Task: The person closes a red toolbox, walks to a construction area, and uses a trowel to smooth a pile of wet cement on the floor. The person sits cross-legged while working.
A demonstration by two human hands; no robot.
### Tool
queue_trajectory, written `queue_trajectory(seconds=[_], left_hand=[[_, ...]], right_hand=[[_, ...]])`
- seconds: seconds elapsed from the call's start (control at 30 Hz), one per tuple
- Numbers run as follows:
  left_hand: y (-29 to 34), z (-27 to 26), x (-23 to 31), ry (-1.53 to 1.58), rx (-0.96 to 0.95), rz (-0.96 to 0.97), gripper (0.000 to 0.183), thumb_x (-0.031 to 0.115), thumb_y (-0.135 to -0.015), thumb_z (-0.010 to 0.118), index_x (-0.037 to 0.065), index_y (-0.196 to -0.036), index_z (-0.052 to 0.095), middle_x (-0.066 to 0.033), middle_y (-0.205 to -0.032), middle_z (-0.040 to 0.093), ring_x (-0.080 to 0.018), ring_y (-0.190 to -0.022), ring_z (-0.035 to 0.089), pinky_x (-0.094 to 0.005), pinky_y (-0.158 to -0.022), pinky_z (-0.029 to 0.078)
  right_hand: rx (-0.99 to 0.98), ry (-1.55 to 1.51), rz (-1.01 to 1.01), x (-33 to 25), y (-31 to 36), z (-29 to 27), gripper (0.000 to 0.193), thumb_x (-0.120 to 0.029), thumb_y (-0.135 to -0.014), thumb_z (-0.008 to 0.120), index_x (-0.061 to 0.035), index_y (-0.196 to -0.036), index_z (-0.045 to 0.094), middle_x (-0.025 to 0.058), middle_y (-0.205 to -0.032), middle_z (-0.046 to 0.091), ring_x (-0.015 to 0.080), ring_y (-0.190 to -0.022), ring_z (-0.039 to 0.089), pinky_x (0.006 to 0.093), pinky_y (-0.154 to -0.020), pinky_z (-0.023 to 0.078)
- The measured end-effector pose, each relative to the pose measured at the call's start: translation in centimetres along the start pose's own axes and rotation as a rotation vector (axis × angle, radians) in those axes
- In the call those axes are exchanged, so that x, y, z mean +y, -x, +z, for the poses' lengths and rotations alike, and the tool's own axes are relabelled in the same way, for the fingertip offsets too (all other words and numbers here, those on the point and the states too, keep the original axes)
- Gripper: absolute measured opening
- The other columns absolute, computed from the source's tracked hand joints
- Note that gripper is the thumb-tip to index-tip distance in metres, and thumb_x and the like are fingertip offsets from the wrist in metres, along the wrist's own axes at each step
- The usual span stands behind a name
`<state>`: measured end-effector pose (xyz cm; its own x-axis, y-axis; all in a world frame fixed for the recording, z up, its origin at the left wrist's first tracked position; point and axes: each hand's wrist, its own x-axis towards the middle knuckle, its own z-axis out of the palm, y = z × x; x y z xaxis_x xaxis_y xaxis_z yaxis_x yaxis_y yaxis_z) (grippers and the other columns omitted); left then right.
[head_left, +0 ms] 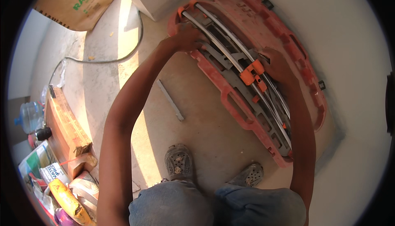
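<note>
A manual tile cutter (252,73) with two bright metal rails, an orange carriage and a grey base lies along an open red plastic case (230,95). My left hand (188,38) is closed on the cutter's far left part, next to the rails, its fingertips partly hidden. Around the cutter's right side, close to the orange carriage, my right hand (276,64) is closed too. My right forearm covers the cutter's near end. The case's lid (284,32) lies folded back against the wall.
A thin grey metal bar (170,100) lies on the floor left of the case. Farther left are a dark cable (111,61), a brown paper sack (82,8), a cardboard box (68,123), a water jug (31,116) and a yellow packet (68,199). White walls border the right side.
</note>
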<state>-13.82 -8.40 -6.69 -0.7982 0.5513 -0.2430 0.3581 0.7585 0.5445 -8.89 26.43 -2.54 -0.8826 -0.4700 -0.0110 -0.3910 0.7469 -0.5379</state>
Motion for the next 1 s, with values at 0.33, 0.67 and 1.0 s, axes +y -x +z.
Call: queue_trajectory(seconds=[0.33, 0.67, 1.0], left_hand=[[0.3, 0.9, -1.6, 0.010, 0.311, 0.113, 0.027, 0.019, -0.079, 0.072, 0.006, -0.103, 0.071, -0.0143, -0.104, 0.066, -0.0325, -0.105, 0.056, -0.0397, -0.091, 0.043], [4.3, 7.2, 6.9, -0.255, 0.555, 0.145, 0.036, 0.036, -0.093, 0.055, 0.012, -0.117, 0.067, -0.0063, -0.120, 0.062, -0.0251, -0.124, 0.048, -0.0528, -0.114, 0.011], [4.4, 7.6, 10.9, -0.174, 0.280, 0.221, 0.037, 0.034, -0.094, 0.055, 0.010, -0.120, 0.064, -0.0074, -0.126, 0.061, -0.0230, -0.122, 0.051, -0.0530, -0.112, 0.018]], right_hand=[[0.073, 0.069, 0.297, -2.7, 1.3, 0.1, 0.031, -0.008, -0.083, 0.051, -0.0027, -0.109, 0.067, 0.0222, -0.100, 0.066, 0.0341, -0.093, 0.065, 0.0407, -0.082, 0.049], [-0.104, -0.335, 0.447, -0.4, 3.5, -1.1, 0.048, -0.005, -0.075, 0.046, -0.0041, -0.119, 0.066, 0.0208, -0.105, 0.066, 0.0246, -0.099, 0.064, 0.0335, -0.090, 0.046], [0.100, -0.212, 0.334, 0.1, 6.8, -0.3, 0.033, -0.010, -0.077, 0.052, 0.0002, -0.103, 0.069, 0.0186, -0.097, 0.069, 0.0302, -0.093, 0.066, 0.0379, -0.086, 0.048]])
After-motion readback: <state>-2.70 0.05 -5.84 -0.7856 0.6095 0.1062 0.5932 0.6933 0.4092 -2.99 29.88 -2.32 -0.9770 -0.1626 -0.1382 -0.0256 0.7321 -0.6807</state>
